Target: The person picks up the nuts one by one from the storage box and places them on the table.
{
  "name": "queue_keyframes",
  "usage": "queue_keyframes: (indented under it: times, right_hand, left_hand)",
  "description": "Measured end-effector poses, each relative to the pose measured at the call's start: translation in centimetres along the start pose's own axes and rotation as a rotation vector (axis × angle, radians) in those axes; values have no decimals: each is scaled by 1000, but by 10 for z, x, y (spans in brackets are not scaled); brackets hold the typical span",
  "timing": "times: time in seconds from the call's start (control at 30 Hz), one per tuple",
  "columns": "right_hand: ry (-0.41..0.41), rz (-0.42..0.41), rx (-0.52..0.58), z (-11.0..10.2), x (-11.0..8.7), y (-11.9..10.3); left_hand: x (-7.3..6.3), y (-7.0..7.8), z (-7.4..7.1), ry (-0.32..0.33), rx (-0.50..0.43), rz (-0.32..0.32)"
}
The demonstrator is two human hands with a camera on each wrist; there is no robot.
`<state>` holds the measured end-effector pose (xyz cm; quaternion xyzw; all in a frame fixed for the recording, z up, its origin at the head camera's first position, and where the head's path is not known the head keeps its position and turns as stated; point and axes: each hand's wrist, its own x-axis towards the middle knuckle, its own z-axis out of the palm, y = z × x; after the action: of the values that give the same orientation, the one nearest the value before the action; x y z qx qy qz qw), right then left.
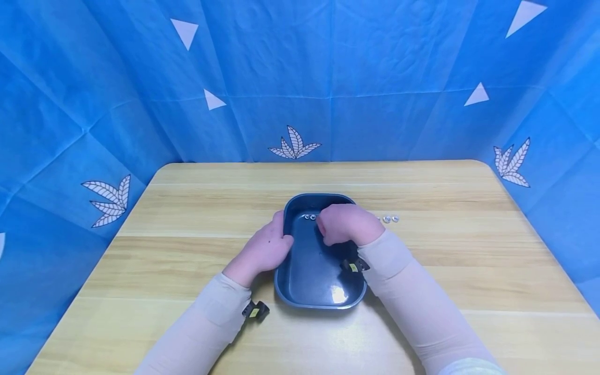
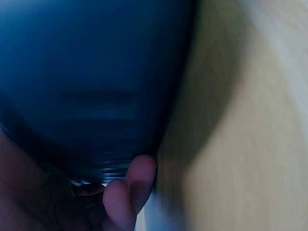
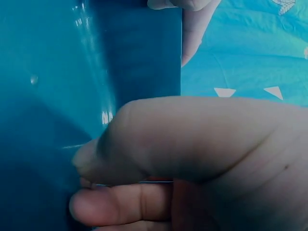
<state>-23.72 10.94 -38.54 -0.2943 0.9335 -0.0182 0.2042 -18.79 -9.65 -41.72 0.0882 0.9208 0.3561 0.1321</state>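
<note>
A dark blue rectangular plastic box (image 1: 309,281) stands on the table. At its left side my left hand (image 1: 267,245) grips the wall, thumb at the rim; the left wrist view shows fingertips (image 2: 142,175) against the box's outer side. My right hand (image 1: 349,224) reaches inside near the far right part, fingers curled. Thumb and forefinger come close together in the right wrist view, but whatever lies between them is hidden. Two small silver nuts (image 1: 310,217) lie on the box's floor, just left of the right hand. More small silver nuts (image 1: 391,219) sit on the table right of the box.
The wooden table (image 1: 187,208) extends around the box on all sides. Behind it hangs a blue cloth (image 1: 375,78) printed with white triangles and leaves. The right forearm (image 1: 412,297) passes over the box's right wall.
</note>
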Motion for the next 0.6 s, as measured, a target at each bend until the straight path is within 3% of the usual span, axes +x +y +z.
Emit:
queue_keyframes:
  times: [0.23,0.6]
  right_hand:
    - [37,25,8,-5,-3,-3]
    - [71,-10,47,-17,-16,-8]
  left_hand:
    - [0,0,-1,-3,9,3]
    - [-1,1,-1,0,3,9]
